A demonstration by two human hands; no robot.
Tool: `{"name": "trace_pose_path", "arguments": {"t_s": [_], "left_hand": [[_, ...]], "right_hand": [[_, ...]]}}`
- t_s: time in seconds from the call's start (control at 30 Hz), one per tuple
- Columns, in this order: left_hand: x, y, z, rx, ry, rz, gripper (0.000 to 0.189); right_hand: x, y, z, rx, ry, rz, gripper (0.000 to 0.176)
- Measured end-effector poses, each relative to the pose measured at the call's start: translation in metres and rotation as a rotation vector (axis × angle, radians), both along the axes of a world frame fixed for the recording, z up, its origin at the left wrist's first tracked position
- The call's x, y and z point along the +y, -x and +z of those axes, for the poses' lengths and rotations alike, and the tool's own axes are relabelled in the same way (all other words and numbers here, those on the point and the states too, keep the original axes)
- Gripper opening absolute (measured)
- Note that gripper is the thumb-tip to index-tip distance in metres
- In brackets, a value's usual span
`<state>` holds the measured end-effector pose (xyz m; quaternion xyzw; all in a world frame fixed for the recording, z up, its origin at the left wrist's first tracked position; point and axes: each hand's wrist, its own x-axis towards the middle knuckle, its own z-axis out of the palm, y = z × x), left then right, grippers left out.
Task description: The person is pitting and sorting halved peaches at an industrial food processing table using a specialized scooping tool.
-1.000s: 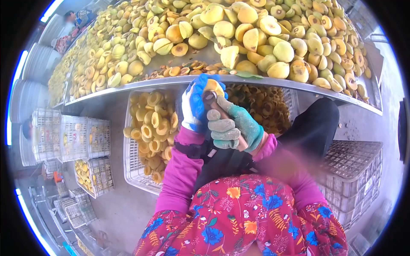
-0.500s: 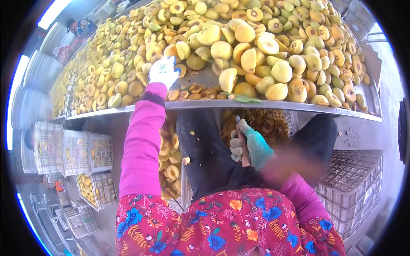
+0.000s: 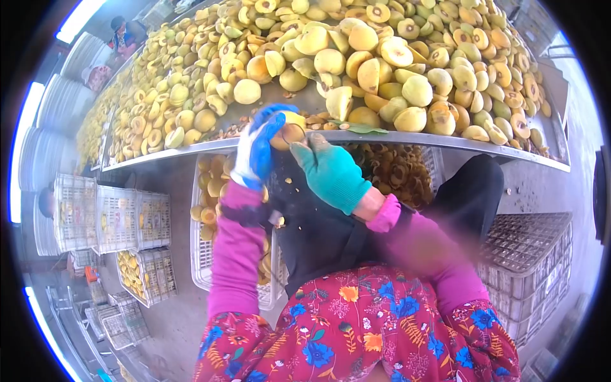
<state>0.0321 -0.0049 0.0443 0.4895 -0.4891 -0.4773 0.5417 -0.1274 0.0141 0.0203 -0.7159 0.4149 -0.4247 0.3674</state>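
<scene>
"Blue-and-white glove on our left hand (image 3: 258,148): what do we have in it?"

"One rounded, yellow-orange piece of fruit (image 3: 290,132), at the near rim of the grey metal tray (image 3: 471,144), our fingers curled around it."

"And our right hand (image 3: 330,170), in teal knit?"

"Thumb and fingers bunched close at the fruit's edge. Whether that palm grips a tool, we cannot tell."

"Our count?"

"One green leaf (image 3: 359,128) by the rim; below, two white plastic crates: a left crate (image 3: 202,261) holding yellow fruit, a right crate (image 3: 436,170) holding brownish scraps. The heaped fruit (image 3: 417,91) we cannot number."

"Hidden?"

"Our pink left sleeve (image 3: 237,274) covers much of the left crate; the view's edge crops the heap."
</scene>
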Motion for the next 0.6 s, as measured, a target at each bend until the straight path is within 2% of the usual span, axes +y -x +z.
{"name": "trace_pose_path", "arguments": {"t_s": [0.07,0.1,0.13,0.17,0.2,0.23,0.3,0.4,0.47,0.6], "left_hand": [[0.019,0.024,-0.013,-0.19,0.219,0.076,0.022],[0.017,0.02,-0.019,-0.79,0.489,0.114,0.028],[0.02,0.025,-0.028,-0.775,0.485,0.124,0.028],[0.024,0.035,-0.037,-0.264,0.331,0.213,0.025],[0.026,0.043,-0.038,0.239,0.169,0.286,0.022],[0.026,0.045,-0.032,0.324,0.029,0.332,0.024],[0.026,0.05,-0.029,0.321,0.036,0.374,0.027],[0.025,0.052,-0.043,0.325,0.067,0.397,0.03],[0.023,0.052,-0.05,0.347,0.192,0.302,0.03],[0.03,0.054,-0.047,0.239,0.134,0.288,0.03]], "right_hand": [[0.005,-0.001,-0.003,0.168,-0.062,-0.01,0.038],[0.008,0.0,-0.004,0.185,-0.063,-0.006,0.038],[0.012,0.002,-0.005,0.057,-0.147,0.037,0.037],[0.016,0.003,-0.005,-0.078,-0.234,0.078,0.037],[0.02,0.003,-0.005,-0.073,-0.237,0.078,0.037],[0.024,0.002,-0.004,-0.014,-0.235,0.049,0.032],[0.027,0.0,-0.005,0.049,-0.237,0.024,0.028],[0.031,0.0,-0.01,-0.055,-0.307,0.044,0.03],[0.035,-0.004,-0.016,-0.208,-0.343,-0.003,0.032],[0.039,-0.003,-0.014,-0.35,-0.276,0.032,0.037]]}}
